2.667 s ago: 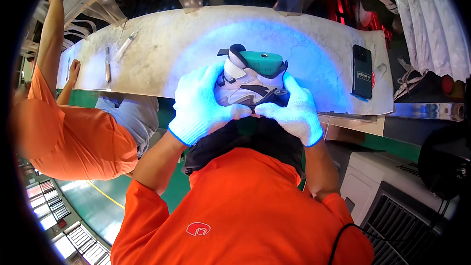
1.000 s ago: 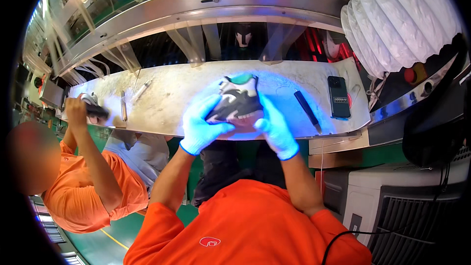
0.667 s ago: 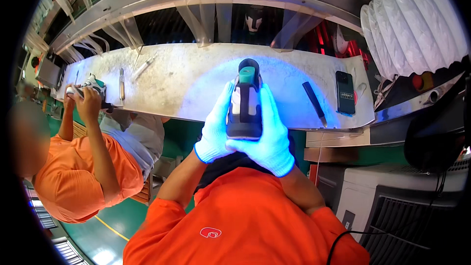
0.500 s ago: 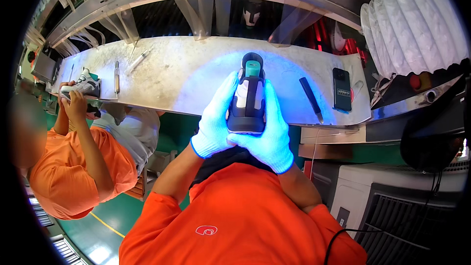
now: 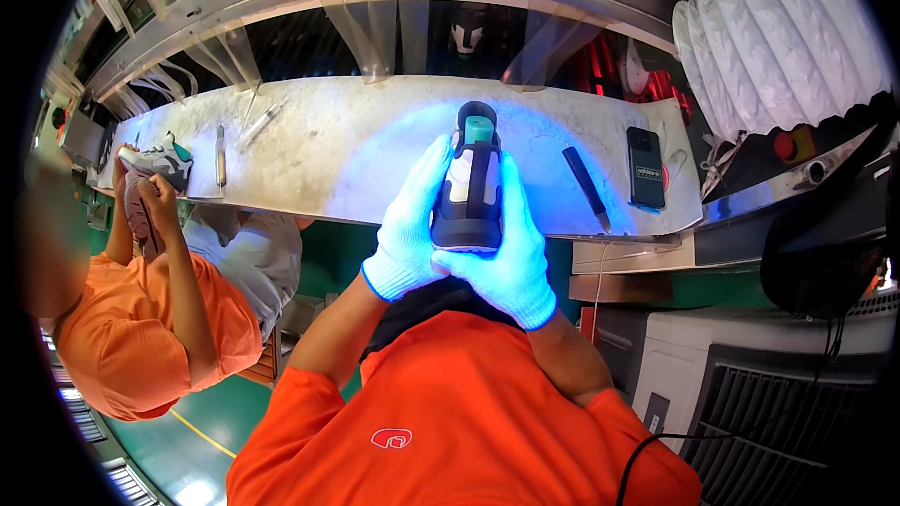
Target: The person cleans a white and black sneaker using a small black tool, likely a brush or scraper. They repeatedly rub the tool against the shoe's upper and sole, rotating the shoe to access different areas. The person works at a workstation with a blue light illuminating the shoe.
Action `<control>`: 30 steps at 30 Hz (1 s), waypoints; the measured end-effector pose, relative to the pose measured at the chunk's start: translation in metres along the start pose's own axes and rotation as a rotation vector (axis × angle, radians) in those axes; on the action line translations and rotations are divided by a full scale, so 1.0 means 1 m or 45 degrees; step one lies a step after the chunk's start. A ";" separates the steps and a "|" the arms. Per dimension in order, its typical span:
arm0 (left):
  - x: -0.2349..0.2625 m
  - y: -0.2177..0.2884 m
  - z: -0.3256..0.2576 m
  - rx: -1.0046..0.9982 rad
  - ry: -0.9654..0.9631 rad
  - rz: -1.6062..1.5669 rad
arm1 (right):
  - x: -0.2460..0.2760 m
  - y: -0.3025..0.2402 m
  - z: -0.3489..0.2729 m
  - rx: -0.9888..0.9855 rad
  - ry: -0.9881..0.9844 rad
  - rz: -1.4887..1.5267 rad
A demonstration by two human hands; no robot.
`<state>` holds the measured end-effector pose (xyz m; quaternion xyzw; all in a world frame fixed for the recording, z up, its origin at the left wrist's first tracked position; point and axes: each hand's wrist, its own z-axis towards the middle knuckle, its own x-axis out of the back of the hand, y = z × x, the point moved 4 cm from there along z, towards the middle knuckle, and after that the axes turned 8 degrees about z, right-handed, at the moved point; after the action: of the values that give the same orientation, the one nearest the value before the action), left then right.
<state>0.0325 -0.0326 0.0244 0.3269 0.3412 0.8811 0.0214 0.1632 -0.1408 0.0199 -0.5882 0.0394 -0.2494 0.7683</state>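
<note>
Between both gloved hands is a dark and white shoe [image 5: 457, 230], toe toward me, its heel end over the bench edge. A teal shoe last [image 5: 479, 128] fills its opening. My left hand [image 5: 409, 234] is closed along its left side. My right hand [image 5: 511, 258] wraps the right side and the toe, its thumb crossing below the toe. Blue light falls on the gloves, shoe and bench around them. The parts of the shoe under my palms are hidden.
On the pale bench [image 5: 309, 155] lie a dark pen-like tool [image 5: 587, 187] and a phone [image 5: 646, 169] to the right, slim tools [image 5: 221, 157] to the left. A co-worker [image 5: 169, 319] at left holds shoe pieces. A white duct [image 5: 778, 47] hangs at right; behind, a metal-framed conveyor.
My hands and the shoe hold nearly the same pose. The co-worker now has a brownish sole in sight beside the grey-white shoe. The whole view has shifted slightly.
</note>
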 end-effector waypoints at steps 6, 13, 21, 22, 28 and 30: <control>-0.003 0.008 -0.008 0.009 0.019 -0.060 | 0.002 -0.006 -0.009 -0.086 -0.070 0.168; -0.015 0.018 -0.024 -0.164 0.136 0.021 | 0.013 -0.012 -0.021 -0.217 -0.076 0.266; -0.036 0.021 -0.045 -0.240 0.195 0.144 | 0.013 -0.004 -0.044 -0.261 0.209 0.752; -0.035 0.031 -0.038 -0.307 -0.045 0.199 | 0.016 0.009 -0.060 -0.311 0.348 0.502; -0.011 -0.019 -0.052 0.491 -0.119 -0.507 | 0.056 0.044 -0.057 -0.616 0.537 1.042; -0.019 -0.070 -0.034 0.981 0.139 -1.205 | 0.055 0.054 -0.041 -0.463 0.527 1.095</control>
<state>0.0145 -0.0034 -0.0484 0.0784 0.7440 0.6048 0.2732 0.2154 -0.1909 -0.0299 -0.5813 0.4719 -0.0110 0.6628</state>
